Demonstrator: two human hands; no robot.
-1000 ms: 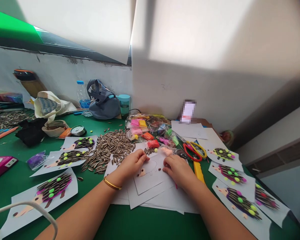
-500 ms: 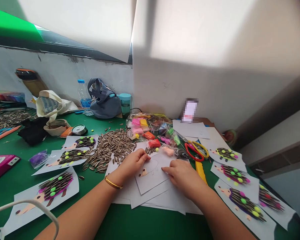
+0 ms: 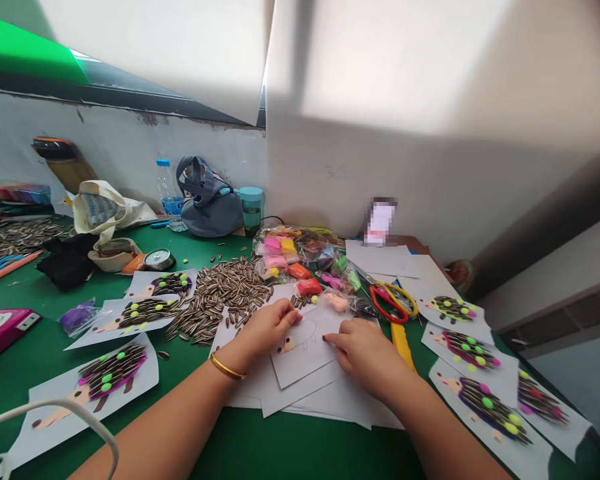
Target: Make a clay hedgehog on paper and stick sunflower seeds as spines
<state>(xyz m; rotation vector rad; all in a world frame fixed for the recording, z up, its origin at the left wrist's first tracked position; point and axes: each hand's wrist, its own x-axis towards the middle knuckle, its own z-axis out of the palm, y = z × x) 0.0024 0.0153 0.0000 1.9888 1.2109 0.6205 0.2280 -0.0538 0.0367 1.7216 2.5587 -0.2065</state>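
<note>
Fingertip (image 3: 331, 339) at a dark speck (image 3: 324, 338) on a hedgehog drawing (image 3: 300, 373)

The person's right hand (image 3: 370, 347) reaches in with its forefinger extended and the other fingers curled, the brown speck, perhaps modelling clay, at its tip; whether the thumb helps grip it cannot be told. The left hand (image 3: 269, 330) lies over the drawing's left side, thumb and forefinger together, and whether they hold anything is not visible. Between them, the drawing shows a pencilled body and legs with a peach face (image 3: 288, 344). It rests on loose white sheets (image 3: 320, 399) on the green surface (image 3: 290, 450).

Sunflower seeds (image 3: 225, 293) heap beyond the left hand; bagged clay (image 3: 309, 287) lies ahead, with scissors (image 3: 387, 303) and a yellow tool (image 3: 403, 345) near the right hand. Seed-covered hedgehog pictures (image 3: 111, 379) flank both arms.

The speck could cling to the fingertip or flatten off its mark if pressed unevenly. The paper might skid on the stack if the left hand bears down too lightly, and a sideways forearm could scatter seeds.

Part of the outline is behind the left hand, the yellow tool's far end is indistinct, and a pixelated upright object (image 3: 379, 223) is unreadable.
</note>
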